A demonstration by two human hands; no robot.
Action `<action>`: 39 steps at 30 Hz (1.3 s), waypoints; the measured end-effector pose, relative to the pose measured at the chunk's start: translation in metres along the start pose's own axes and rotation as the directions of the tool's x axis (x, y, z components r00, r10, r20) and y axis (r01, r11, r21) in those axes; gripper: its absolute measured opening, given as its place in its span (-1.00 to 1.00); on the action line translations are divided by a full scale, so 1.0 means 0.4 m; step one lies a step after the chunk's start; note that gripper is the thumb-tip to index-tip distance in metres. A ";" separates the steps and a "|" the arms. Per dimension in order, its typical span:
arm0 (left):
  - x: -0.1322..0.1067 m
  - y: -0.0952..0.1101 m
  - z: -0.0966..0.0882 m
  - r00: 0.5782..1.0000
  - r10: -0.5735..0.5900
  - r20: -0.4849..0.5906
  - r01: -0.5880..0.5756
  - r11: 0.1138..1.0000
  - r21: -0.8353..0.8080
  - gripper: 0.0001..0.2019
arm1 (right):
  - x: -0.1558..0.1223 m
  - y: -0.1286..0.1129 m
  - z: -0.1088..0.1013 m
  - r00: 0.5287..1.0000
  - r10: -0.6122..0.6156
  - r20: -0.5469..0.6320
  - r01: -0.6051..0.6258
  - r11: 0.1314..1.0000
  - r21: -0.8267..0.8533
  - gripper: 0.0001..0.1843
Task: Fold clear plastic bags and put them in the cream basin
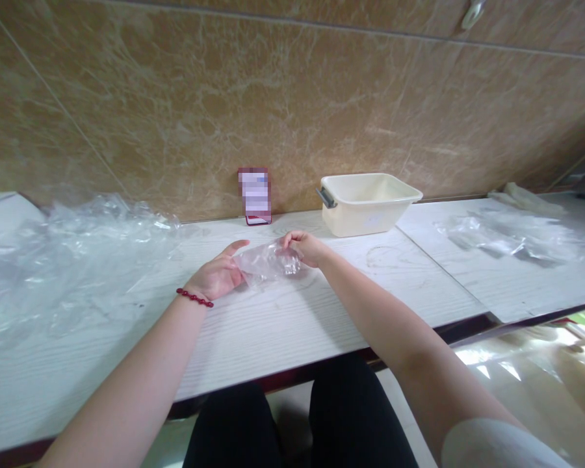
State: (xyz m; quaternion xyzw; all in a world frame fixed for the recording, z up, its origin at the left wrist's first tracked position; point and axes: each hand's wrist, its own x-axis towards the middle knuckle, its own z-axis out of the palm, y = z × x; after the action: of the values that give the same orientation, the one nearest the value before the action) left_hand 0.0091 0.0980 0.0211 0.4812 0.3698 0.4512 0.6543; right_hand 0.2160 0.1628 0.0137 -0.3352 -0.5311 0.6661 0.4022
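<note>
A small clear plastic bag [269, 262] lies crumpled on the white table [283, 325] between my two hands. My left hand [218, 275], with a red bead bracelet at the wrist, is at the bag's left end, palm turned inward and thumb raised, fingers against the plastic. My right hand [306, 247] pinches the bag's right end with curled fingers. Whether anything is inside the bag cannot be made out.
A large heap of clear plastic bags [63, 260] covers the table's left side. A cream plastic tub [368, 203] with a grey handle stands at the back right, a small blurred box [255, 195] against the marble wall. More clear plastic [497, 237] lies far right.
</note>
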 end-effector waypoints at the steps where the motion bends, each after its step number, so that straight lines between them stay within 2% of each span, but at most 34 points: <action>1: -0.001 0.004 0.002 1.000 -0.010 0.020 0.011 1.000 -0.012 -0.55 | 0.001 0.001 -0.001 1.000 -0.007 0.002 0.007 1.000 0.011 -0.85; 5: 0.005 0.007 0.021 0.998 -0.034 -0.046 0.031 0.998 -0.060 -0.52 | 0.000 -0.003 0.003 1.000 -0.022 -0.019 0.022 1.000 0.017 -0.85; 9: 0.018 -0.011 0.037 0.990 -0.068 -0.123 0.054 0.993 -0.108 -0.60 | -0.006 -0.014 0.012 0.997 -0.064 -0.041 0.064 0.998 0.010 -0.83; 11: 0.024 -0.019 0.039 0.977 -0.079 -0.198 0.060 0.993 -0.103 -0.65 | -0.008 -0.018 0.016 0.994 -0.091 -0.054 0.093 0.995 0.025 -0.85; 13: 0.028 -0.022 0.037 0.958 -0.056 -0.281 0.037 0.997 -0.073 -0.71 | -0.009 -0.019 0.017 0.993 -0.090 -0.072 0.093 0.995 0.045 -0.84; 15: 0.030 -0.020 0.035 0.948 -0.021 -0.319 0.009 0.999 -0.039 -0.78 | -0.009 -0.017 0.016 0.995 -0.042 -0.095 0.047 0.997 0.057 -0.76; 18: 0.030 -0.015 0.031 0.948 0.009 -0.318 -0.015 1.000 -0.018 -0.82 | -0.010 -0.009 0.011 0.991 0.102 -0.088 -0.099 0.995 0.030 -0.69; 21: 0.030 -0.014 0.027 0.949 0.041 -0.311 -0.051 0.998 -0.021 -0.77 | -0.013 -0.005 0.009 0.970 0.243 0.023 -0.243 0.970 0.005 -0.68; 23: 0.031 -0.016 0.023 0.945 0.064 -0.322 -0.075 0.997 -0.020 -0.74 | -0.017 -0.006 0.010 0.958 0.279 0.074 -0.280 0.960 0.001 -0.68; 26: 0.034 -0.020 0.016 0.938 0.089 -0.336 -0.093 0.996 0.004 -0.70 | -0.021 -0.011 0.015 0.968 0.249 0.034 -0.248 0.968 -0.040 -0.62; 31: 0.032 -0.020 0.019 0.955 0.087 -0.284 -0.068 0.995 0.077 -0.57 | -0.016 -0.010 0.017 0.990 0.104 -0.091 -0.122 0.969 -0.215 -0.50; 34: 0.027 -0.015 0.024 0.968 0.030 -0.251 -0.005 0.995 0.099 -0.50 | -0.013 -0.010 0.014 0.994 0.049 -0.095 -0.075 0.954 -0.291 -0.45; 39: 0.020 -0.008 0.017 0.980 -0.098 -0.175 0.123 0.983 0.134 -0.41 | -0.017 -0.019 0.003 0.996 0.062 -0.066 -0.079 0.949 -0.304 -0.42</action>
State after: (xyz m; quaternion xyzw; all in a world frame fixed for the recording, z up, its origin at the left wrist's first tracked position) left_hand 0.0187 0.1032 0.0195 0.4664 0.4813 0.4249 0.6085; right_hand 0.2194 0.1571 0.0215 -0.4309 -0.6043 0.5800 0.3358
